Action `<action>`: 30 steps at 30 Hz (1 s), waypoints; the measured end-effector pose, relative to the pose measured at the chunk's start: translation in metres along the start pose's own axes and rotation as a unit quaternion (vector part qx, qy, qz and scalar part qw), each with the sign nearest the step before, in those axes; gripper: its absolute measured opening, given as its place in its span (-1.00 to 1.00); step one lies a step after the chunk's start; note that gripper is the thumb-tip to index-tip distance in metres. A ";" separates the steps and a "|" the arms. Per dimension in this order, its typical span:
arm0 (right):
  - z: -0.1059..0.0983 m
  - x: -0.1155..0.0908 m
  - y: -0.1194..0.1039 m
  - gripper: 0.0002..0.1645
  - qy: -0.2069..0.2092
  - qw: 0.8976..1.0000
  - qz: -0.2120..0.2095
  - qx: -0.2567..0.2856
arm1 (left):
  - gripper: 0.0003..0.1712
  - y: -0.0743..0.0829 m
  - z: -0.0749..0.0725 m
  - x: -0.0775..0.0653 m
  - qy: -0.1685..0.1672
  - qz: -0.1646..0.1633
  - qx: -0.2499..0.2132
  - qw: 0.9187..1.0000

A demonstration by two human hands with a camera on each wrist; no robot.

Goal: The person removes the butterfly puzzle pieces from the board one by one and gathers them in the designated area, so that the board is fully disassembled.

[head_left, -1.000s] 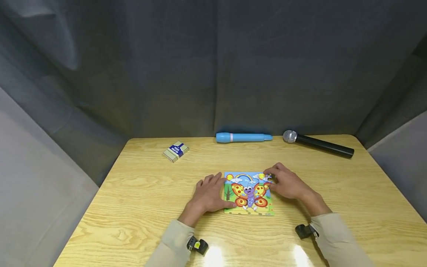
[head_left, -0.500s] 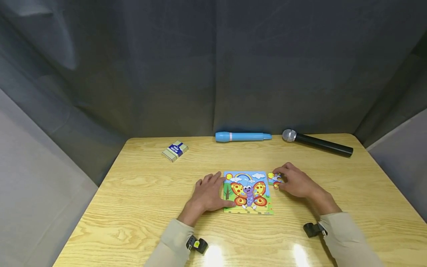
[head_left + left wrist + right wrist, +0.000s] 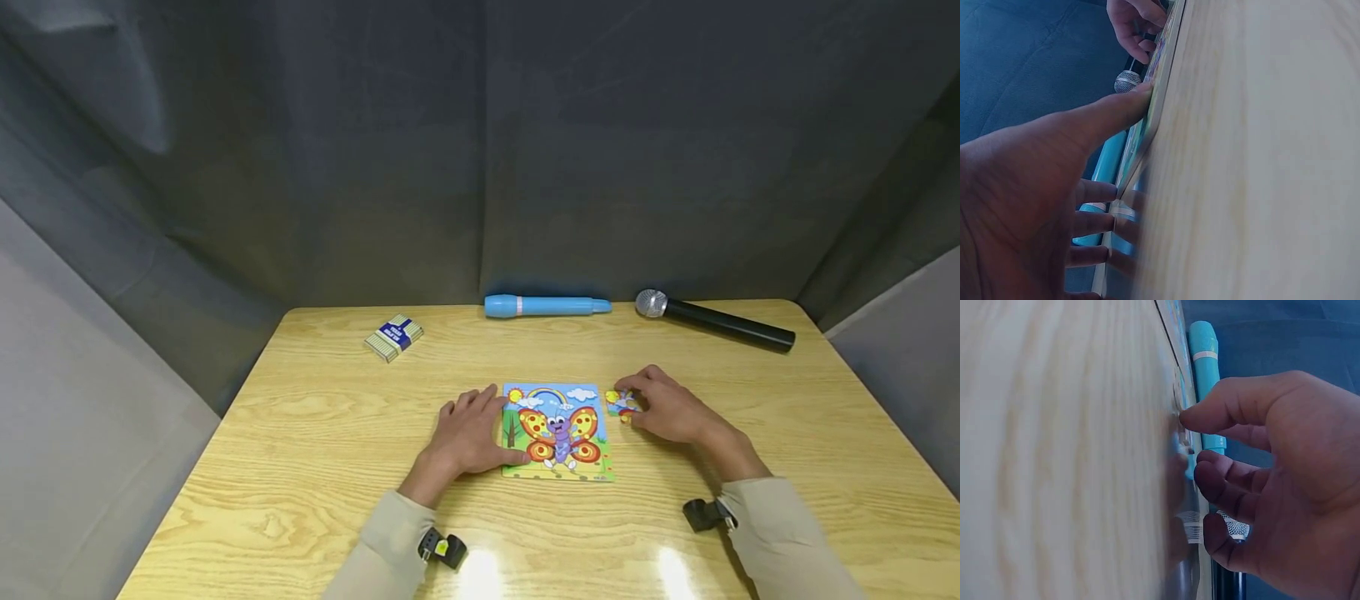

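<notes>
A square butterfly picture board (image 3: 557, 433) lies flat on the table. My left hand (image 3: 468, 437) rests at its left side, with the thumb on the picture and the other fingers stretched along the edge. In the left wrist view the left thumb (image 3: 1113, 112) lies on the board's top face. Just right of the board, my right hand (image 3: 663, 408) pinches a small jigsaw piece (image 3: 619, 402) with a yellow sun and blue sky on it. The right wrist view shows the right thumb (image 3: 1222, 406) at the piece, which is mostly hidden there.
Behind the board lies a blue marker-shaped stick (image 3: 551, 307) with a pale band. A black microphone (image 3: 720, 323) with a silver head lies at the back right. A small striped packet (image 3: 394, 337) with a blue label sits at the back left. A dark curtain (image 3: 480, 167) hangs behind the table (image 3: 300, 483).
My right hand has moved the jigsaw piece rightward, from over the board's upper right corner onto the table beside it. My left hand has stayed in place.
</notes>
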State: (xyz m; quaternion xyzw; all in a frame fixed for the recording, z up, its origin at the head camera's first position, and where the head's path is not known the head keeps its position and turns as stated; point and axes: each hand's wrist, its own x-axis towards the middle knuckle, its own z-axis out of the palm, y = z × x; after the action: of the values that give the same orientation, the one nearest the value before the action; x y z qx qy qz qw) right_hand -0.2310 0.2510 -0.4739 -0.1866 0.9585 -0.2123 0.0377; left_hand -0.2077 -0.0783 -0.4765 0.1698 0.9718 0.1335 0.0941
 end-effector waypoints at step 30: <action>0.025 0.031 -0.050 -0.55 -0.007 0.999 -0.027 0.031 | 0.13 0.002 -0.001 0.001 -0.002 -0.004 -0.001 1.000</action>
State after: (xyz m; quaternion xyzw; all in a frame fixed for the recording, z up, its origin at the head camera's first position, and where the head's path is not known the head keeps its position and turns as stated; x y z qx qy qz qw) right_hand -0.2388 0.1881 -0.4752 -0.2126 0.9457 -0.2418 0.0444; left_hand -0.2079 -0.0764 -0.4752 0.1661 0.9722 0.1339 0.0968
